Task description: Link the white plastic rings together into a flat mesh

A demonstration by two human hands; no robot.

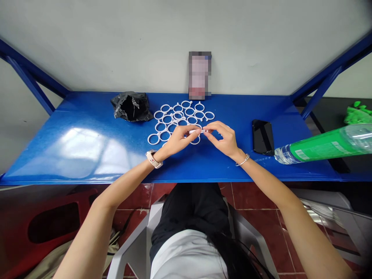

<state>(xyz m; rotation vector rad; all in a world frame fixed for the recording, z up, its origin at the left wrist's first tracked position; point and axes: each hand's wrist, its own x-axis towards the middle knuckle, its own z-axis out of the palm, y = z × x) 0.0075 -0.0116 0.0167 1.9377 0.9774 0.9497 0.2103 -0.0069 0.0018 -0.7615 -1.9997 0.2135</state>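
Near the middle of the blue table, my left hand (180,138) grips a white ring (195,131), held edge-on between thumb and fingers. My right hand (224,140) meets it from the other side, its thumb and fingertips pinched at the ring's right end. Whether a smaller part sits in that pinch is too small to make out. Under and beyond my hands lie several more white rings (164,119), each with a small knob or tab, some touching or overlapping. My left hand hides part of the nearest ones.
A crumpled black plastic bag (132,107) lies open at the back left. A propped phone with a blurred screen (200,75) leans on the wall. At the right are a black phone (262,136) and a green-labelled bottle (322,145). Blue posts (321,93) flank the table (232,166).
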